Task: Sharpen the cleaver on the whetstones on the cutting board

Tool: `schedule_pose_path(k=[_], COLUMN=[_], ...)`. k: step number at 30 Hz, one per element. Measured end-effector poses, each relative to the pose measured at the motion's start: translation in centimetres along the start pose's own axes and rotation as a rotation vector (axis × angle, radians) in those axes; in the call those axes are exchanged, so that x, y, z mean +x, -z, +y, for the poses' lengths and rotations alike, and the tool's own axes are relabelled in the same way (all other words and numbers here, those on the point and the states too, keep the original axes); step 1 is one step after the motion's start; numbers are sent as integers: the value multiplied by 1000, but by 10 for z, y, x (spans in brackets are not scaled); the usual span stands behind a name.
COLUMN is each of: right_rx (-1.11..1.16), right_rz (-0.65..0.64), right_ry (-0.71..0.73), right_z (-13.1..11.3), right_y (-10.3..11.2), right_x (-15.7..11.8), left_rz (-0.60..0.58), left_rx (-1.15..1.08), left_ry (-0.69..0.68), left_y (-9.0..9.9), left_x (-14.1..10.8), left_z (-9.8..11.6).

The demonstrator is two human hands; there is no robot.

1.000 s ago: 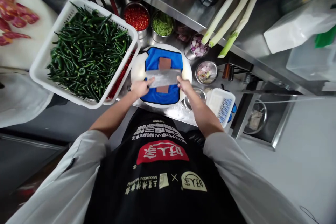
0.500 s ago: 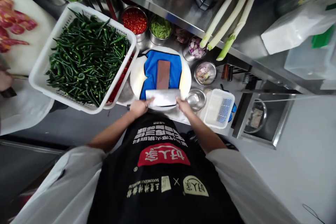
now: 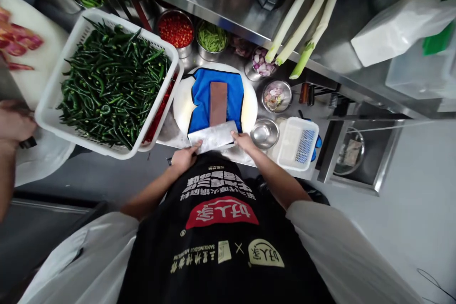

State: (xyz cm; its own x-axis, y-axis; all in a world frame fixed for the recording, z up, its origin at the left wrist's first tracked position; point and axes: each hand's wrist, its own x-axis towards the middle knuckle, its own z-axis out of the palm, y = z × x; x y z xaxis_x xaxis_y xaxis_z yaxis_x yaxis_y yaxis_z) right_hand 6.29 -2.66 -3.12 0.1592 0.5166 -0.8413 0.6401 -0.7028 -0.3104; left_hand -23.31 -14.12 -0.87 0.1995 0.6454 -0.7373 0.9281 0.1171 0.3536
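A wide cleaver [image 3: 214, 137] lies across my front, tilted, its right end higher in the picture than its left. My left hand [image 3: 183, 158] is closed on its handle end, a finger along the blade. At the blade's other end, my right hand [image 3: 243, 141] pinches the corner. Just beyond the blade, a brown whetstone [image 3: 218, 99] rests lengthwise on a folded blue cloth [image 3: 234, 90]. Under both is a round white chopping board [image 3: 181, 104]. Whether blade and stone touch, I cannot tell.
Left stands a white basket [image 3: 123, 151] of green chilies. A metal bowl [image 3: 264, 134] and a white plastic basket [image 3: 289, 144] sit right. A steel shelf [image 3: 245, 23] with leeks [image 3: 299, 14] overhangs the back. A co-worker's hand [image 3: 14, 123] holds a knife at far left.
The cleaver has come slightly toward me and turned from nearly level to slanted, its left end lower. Both hands moved with it. The co-worker's hand has come further into view.
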Motion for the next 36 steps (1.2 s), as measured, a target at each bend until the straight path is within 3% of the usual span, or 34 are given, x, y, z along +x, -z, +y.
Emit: schedule_pose_path(k=[4, 6, 7, 10, 12, 14, 17, 18, 20, 23, 25, 29, 31, 32, 34, 36], right_rx=[30, 17, -9, -105, -124, -96, -7, 4, -35, -111, -105, 15, 38, 13, -77, -111], right_rz=[146, 169, 141, 26, -5, 24, 126, 138, 83, -19, -24, 105, 136, 109, 2, -20], right_ry=[154, 196, 192, 144, 118, 143, 200, 204, 170, 92, 79, 162, 197, 197, 166, 90], right_z=[-63, -75, -70, -27, -15, -34, -77, -81, -64, -17, -12, -71, -80, -71, -38, -10], right_y=[10, 14, 13, 1, -4, -3, 6, 8, 7, -3, -7, 2, 7, 6, -1, -9], right_x=[47, 53, 45, 7, -2, 14, 49, 51, 35, -4, -8, 40, 48, 41, 15, -8], left_rz=[201, 247, 225, 59, 7, 77, 226, 241, 185, 10, 0, 216, 255, 227, 99, -18], left_rx=[39, 56, 59, 37, 16, 28, 79, 88, 77, 19, 12, 76, 94, 92, 78, 42], left_ry=[80, 88, 81, 60, 64, 81, 102, 104, 85, 65, 72, 95, 99, 88, 63, 74], left_y=[49, 57, 51, 8, -5, 11, 51, 55, 42, -2, -7, 47, 57, 51, 21, -6], left_x=[46, 52, 45, 3, -7, 10, 48, 51, 35, -8, -11, 42, 52, 45, 16, -10], left_z=[-3, -1, 0, 3, 0, -6, -12, -11, -6, 0, -3, -13, -13, -11, -7, -5])
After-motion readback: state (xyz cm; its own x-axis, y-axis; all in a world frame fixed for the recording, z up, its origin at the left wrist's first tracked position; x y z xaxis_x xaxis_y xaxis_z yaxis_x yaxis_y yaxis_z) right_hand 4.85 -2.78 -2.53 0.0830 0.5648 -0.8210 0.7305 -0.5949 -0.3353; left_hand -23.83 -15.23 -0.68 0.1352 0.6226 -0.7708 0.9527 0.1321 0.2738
